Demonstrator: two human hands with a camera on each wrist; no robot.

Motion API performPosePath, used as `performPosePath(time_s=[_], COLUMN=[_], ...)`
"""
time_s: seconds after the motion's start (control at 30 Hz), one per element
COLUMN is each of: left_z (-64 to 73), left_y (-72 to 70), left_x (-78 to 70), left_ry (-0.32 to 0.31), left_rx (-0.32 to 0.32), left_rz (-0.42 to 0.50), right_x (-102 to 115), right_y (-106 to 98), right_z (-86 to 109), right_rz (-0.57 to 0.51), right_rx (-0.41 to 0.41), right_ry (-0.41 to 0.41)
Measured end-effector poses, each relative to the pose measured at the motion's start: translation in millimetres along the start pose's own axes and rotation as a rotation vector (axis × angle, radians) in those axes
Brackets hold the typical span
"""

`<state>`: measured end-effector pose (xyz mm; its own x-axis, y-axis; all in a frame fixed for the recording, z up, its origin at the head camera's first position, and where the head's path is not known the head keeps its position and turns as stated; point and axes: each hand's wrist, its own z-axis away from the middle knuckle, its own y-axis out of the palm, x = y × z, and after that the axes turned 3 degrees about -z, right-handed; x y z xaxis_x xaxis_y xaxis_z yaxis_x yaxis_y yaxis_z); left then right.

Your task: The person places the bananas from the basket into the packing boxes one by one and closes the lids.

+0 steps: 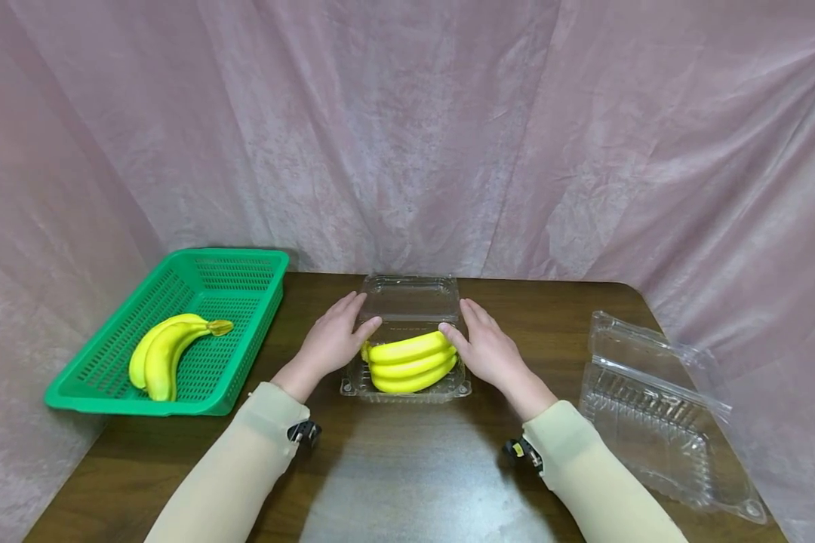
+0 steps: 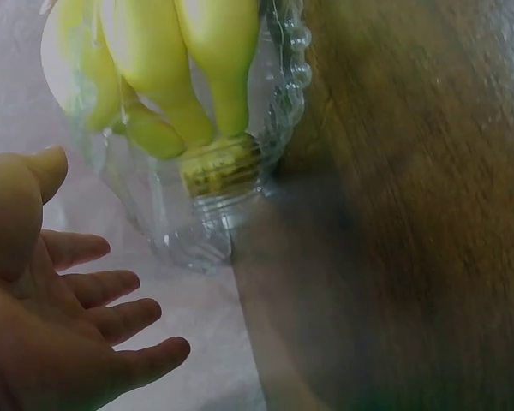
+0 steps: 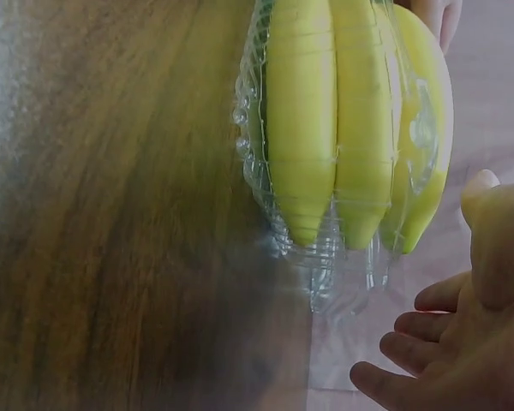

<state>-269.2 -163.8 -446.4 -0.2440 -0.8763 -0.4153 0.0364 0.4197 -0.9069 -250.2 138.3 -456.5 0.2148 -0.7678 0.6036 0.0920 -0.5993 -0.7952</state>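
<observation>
A bunch of yellow bananas lies in a clear plastic clamshell box at the middle of the table, its lid folded back toward the curtain. My left hand is beside the box's left side, fingers extended; in the left wrist view its fingers stand apart from the box near the banana stem. On the other side, my right hand is held with straight fingers, its thumb close to the banana tips. The right wrist view shows those fingers away from the plastic wall.
At left stands a green basket holding another banana bunch. More clear clamshell packaging lies open at the table's right edge. A pink curtain hangs behind the brown table.
</observation>
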Motion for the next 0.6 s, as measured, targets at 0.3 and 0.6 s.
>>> performPosePath(time_s=[0.3,0.6], left_z=[-6.2,-11.9], left_y=[1.2,5.1], left_x=[6.4,12.6], left_ry=[-0.046,-0.069], left_rx=[0.045,0.066], left_rz=[0.03,0.038], right_x=[-3.5,-7.2], right_y=[-1.4,1.6], right_z=[-9.8,-16.1], right_rz=[-0.03,-0.037], right_rx=[0.058,0.083], right_ry=[0.032,0.051])
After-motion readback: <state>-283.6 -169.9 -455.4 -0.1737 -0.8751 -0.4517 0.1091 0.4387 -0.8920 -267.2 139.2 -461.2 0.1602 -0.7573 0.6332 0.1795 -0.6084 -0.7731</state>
